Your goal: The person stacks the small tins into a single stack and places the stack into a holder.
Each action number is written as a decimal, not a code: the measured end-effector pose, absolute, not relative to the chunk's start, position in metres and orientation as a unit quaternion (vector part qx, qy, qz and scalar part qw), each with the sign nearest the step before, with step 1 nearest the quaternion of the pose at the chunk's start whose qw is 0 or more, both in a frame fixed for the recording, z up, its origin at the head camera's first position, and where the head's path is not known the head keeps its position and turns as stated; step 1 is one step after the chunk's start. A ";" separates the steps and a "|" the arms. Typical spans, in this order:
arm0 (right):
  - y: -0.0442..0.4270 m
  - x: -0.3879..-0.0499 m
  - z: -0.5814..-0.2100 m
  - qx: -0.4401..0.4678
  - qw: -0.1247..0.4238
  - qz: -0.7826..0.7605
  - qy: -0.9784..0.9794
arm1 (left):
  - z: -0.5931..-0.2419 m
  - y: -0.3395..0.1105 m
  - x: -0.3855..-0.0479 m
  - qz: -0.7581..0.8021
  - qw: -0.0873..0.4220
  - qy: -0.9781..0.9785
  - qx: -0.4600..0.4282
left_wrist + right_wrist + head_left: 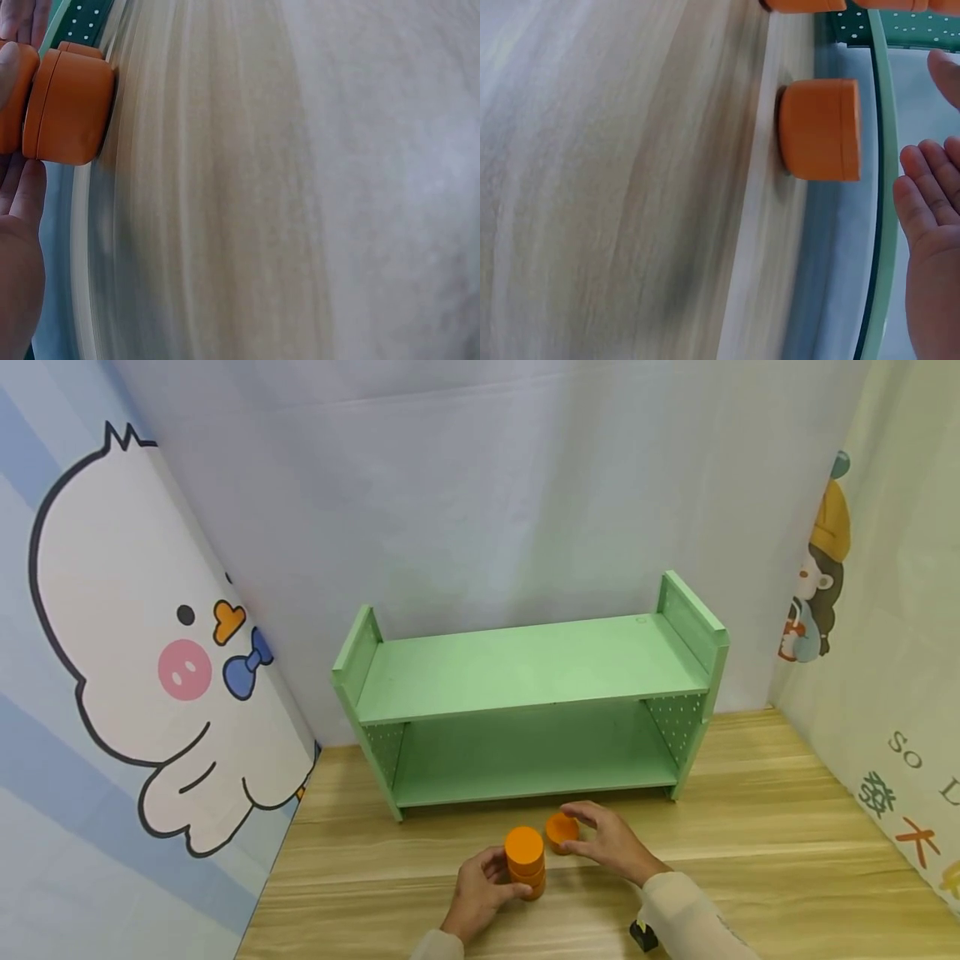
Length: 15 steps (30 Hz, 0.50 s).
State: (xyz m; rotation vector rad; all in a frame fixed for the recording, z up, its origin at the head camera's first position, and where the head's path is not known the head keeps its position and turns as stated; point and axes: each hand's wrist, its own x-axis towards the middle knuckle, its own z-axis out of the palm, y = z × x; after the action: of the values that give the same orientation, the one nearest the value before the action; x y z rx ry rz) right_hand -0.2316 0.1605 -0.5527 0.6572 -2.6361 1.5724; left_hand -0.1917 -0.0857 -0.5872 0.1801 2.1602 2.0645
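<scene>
Two round orange jars are stacked in front of the shelf, the upper jar (524,850) standing on the lower jar (535,887). My left hand (481,887) grips the upper part of the stack, thumb on the near side and fingers on the far side. In the left wrist view the lower jar (75,109) rests on the table. A single orange jar (819,130) stands just right of the stack. Over it, my right hand (604,842) is held with thumb and fingers spread, and the right wrist view shows the fingers apart from the jar.
Behind the jars stands a green two-tier shelf (525,668) with perforated side panels. A small black object (642,935) lies beside my right sleeve. Printed cloth walls (480,510) enclose the wood-grain table (750,827) at the back and both sides.
</scene>
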 end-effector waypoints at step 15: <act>0.161 -0.239 -0.559 0.192 -0.006 0.491 -0.850 | -0.586 -0.085 -0.192 0.681 0.072 0.726 0.057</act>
State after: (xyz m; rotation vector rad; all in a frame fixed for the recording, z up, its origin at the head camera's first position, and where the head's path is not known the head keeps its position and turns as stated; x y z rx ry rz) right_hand -0.2386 0.1612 -0.5593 0.6058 -2.6795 1.5476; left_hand -0.1920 -0.0854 -0.5864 0.1722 2.1820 2.0470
